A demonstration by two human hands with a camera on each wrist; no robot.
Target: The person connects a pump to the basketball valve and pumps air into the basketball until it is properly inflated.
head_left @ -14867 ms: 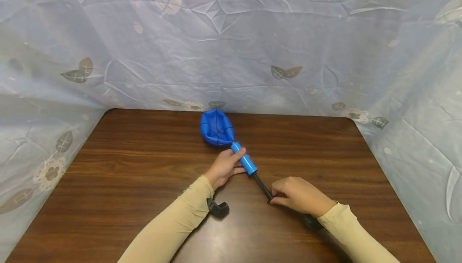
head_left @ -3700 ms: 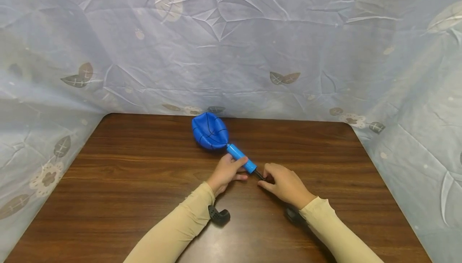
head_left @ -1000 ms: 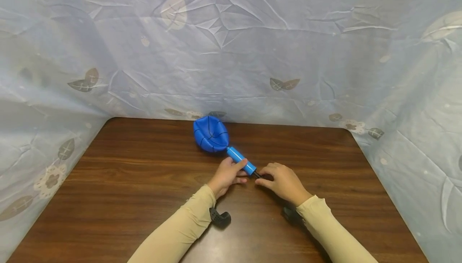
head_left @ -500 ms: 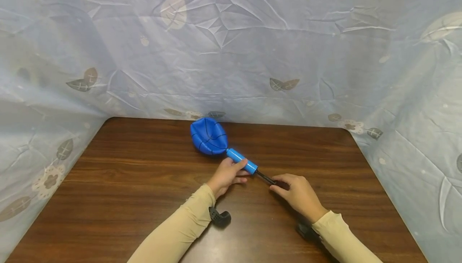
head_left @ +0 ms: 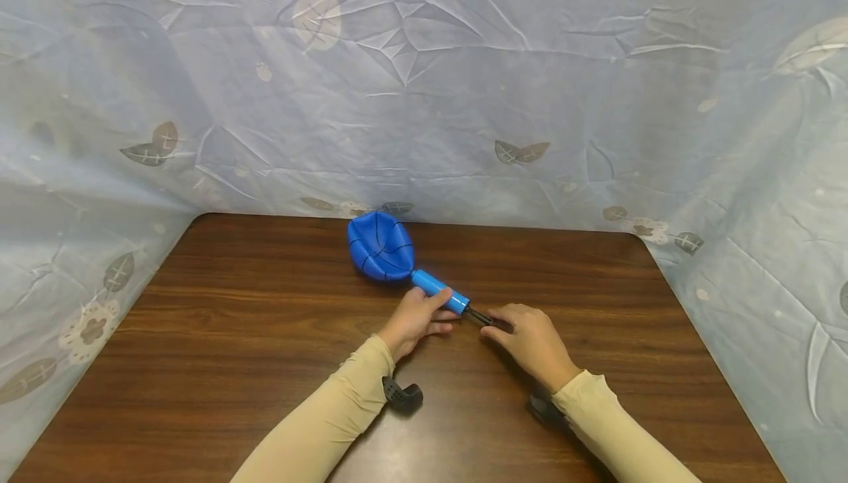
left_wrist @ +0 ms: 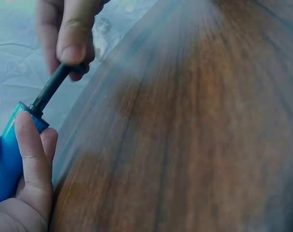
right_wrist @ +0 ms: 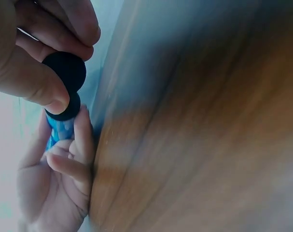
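While the head view takes in the whole scene, each wrist view tells me something that it leaves out. From above I see a blue ball [head_left: 380, 246] with black lines, its top caved in and slack, lying near the far edge of the brown wooden table [head_left: 265, 314]. A blue pump [head_left: 428, 283] slants from the ball's near side towards the right hand [head_left: 535, 339], its tip meeting the ball; whether it goes in, I cannot tell. The left hand [head_left: 417, 319] holds the pump's barrel, thumb laid over the top and fingers on the other side. A short length of black rod [head_left: 478, 315] shows between the barrel and the right hand, whose thumb and fingers pinch its outer end. That end is mostly hidden from above, but the right wrist view looks straight at it: a black handle [right_wrist: 66, 72] with two rounded parts, the thumb pressed on it and fingertips on the opposite side. The left wrist view gives the side of the rod, leaving the barrel's dark collar [left_wrist: 33, 110] just beside a left fingertip. Only the head view has the ball, the beige sleeves [head_left: 318, 413] and the leaf-patterned cloth [head_left: 424, 93] behind the table.
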